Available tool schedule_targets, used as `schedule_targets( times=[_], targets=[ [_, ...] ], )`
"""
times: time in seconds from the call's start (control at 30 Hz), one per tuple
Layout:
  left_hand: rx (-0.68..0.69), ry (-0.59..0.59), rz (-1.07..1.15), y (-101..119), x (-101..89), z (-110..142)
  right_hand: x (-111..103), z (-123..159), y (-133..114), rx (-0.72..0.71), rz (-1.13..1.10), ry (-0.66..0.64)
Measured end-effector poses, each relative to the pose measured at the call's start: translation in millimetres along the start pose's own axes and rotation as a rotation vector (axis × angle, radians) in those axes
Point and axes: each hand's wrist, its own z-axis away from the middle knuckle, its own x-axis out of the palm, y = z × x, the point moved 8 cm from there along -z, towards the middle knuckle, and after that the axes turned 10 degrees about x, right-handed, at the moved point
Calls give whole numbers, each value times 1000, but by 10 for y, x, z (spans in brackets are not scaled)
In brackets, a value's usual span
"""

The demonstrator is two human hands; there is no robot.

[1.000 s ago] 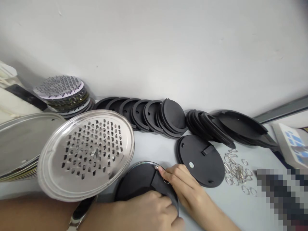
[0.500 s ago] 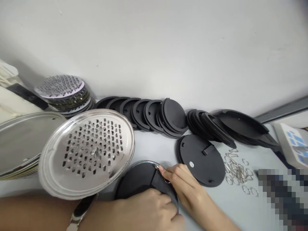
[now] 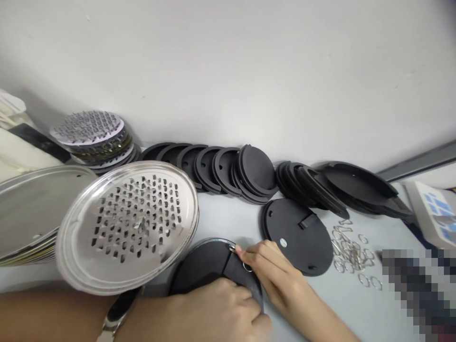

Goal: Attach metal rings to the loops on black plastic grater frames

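Observation:
My left hand (image 3: 213,311) is curled down onto a round black plastic disc (image 3: 201,268) that sits on a metal plate at the table's near edge. My right hand (image 3: 270,273) pinches a small metal ring (image 3: 246,267) at the disc's rim, fingers pressed together. A second black disc (image 3: 297,237) with a small silver rivet lies flat just right of my right hand. A heap of loose metal rings (image 3: 351,251) lies further right.
A perforated steel grater plate (image 3: 128,223) tops a stack of steel plates (image 3: 28,213) at the left. Rows of black discs (image 3: 221,168) lean along the white wall, with more black discs (image 3: 356,187) at the right. Another stack of perforated plates (image 3: 92,135) stands at the back left.
Both hands stay on the black disc; my right fingers have shifted very slightly at the ring. Nothing else has moved.

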Motion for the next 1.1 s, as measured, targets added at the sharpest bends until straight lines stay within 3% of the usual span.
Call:
schedule_targets(
  times=[0.27,1.1],
  targets=[
    [-16,-1,-14,-14,14,-12,47,32,45,19,23,-78],
    [-43,8,16,-42,-2,-23,38,64,37,28,62,-137]
  ],
)
